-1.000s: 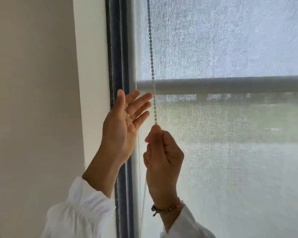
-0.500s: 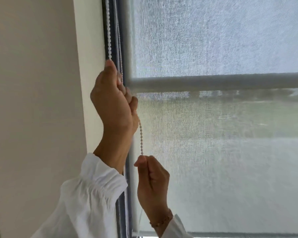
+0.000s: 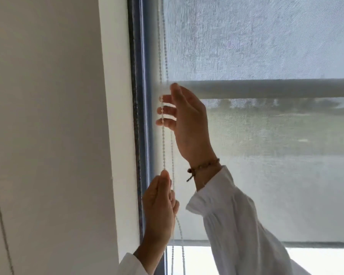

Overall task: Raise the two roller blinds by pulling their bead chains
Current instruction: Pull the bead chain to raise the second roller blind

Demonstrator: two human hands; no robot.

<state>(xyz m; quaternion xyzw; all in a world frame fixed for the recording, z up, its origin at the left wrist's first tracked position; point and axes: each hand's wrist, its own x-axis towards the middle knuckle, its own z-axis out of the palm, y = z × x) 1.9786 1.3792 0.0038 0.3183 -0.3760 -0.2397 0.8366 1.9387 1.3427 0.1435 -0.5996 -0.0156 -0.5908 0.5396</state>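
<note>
Once my left hand (image 3: 159, 207) had dropped to six o'clock pinching the bead chain (image 3: 163, 147), my right hand (image 3: 184, 120), fingers (image 3: 164, 111) spread, rose to regrip, lifting the blind (image 3: 266, 165) further.

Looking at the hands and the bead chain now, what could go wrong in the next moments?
1. The right hand is open, with fingers only brushing the bead chain; if the left hand lets go before the right closes, the chain may slip and the blind could drop.
2. Two strands hang close together, so the right hand might take the wrong one and lower the blind.
3. The left grip is a fingertip pinch, which may slide on the beads.
</note>
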